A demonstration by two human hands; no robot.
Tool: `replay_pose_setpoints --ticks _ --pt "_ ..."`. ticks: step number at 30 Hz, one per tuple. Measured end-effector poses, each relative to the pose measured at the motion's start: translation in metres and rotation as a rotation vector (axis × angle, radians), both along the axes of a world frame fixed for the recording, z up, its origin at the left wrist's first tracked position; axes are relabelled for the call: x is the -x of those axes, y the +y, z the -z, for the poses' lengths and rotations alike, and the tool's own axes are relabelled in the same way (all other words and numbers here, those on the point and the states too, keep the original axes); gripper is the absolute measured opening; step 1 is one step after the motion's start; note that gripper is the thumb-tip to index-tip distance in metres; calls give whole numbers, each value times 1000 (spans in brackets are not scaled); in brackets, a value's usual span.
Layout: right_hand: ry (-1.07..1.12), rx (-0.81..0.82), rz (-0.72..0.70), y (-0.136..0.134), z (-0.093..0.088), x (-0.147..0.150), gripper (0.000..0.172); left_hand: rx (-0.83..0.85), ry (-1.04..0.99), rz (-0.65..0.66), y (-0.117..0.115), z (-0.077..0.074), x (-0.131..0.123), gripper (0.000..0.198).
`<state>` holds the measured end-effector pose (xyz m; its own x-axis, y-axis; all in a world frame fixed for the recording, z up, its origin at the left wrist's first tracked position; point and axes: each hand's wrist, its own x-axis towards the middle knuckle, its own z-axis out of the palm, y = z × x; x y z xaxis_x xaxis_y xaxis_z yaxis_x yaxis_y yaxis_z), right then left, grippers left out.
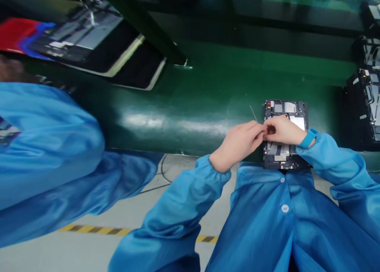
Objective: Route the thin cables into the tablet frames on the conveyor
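An opened tablet-like device (279, 158), its boards and silver parts exposed, lies near the bench's front edge in front of me. My left hand (239, 142) comes in from the left, thumb and fingers pinched together at the device's left edge. From its fingertips a thin pale wire (253, 113) sticks up and to the left. My right hand (283, 129), with a blue wristband (308, 138), reaches across the device. Its fingers are pinched and meet those of my left hand; what they hold is hidden.
A stack of similar devices (360, 109) stands at the right. Far left on the green bench (208, 86) are more opened devices (86, 30) and a red item (18, 34). A dark post (148, 26) rises behind. A co-worker's blue sleeve (47, 129) is close on the left.
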<state>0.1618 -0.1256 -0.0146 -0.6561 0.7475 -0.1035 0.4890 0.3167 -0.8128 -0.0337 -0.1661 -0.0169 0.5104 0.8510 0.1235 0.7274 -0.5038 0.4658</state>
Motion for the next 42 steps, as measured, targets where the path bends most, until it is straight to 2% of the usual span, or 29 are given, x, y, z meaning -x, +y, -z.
replay_pose_setpoints --ticks 3,6,8,10,12,15,21,29,36,42 --pt "30 10 -35 2 3 -5 20 67 -200 -89 -7 4 -6 26" --pt "33 -6 -87 4 5 -16 24 209 -501 -303 -16 14 -12 50" --pt "17 -44 -123 6 6 -20 23 375 -685 -390 -22 23 -17 68" --pt "-5 -94 -139 9 8 -21 20 568 -806 -396 -26 31 -21 81" --pt "-27 -149 -138 12 10 -19 17 716 -890 -387 -28 37 -24 83" --pt "-35 -206 -122 16 17 -17 15 809 -982 -425 -27 43 -27 78" --pt "9 -277 -82 18 30 -18 16 885 -1055 -503 -27 44 -31 68" --pt "6 -327 -50 17 33 -16 16 914 -1047 -588 -20 42 -35 65" --pt "41 -298 -30 20 37 -16 15 905 -981 -495 0 45 -26 61" --pt "36 -296 -25 21 40 -15 16 878 -955 -416 7 47 -21 57"
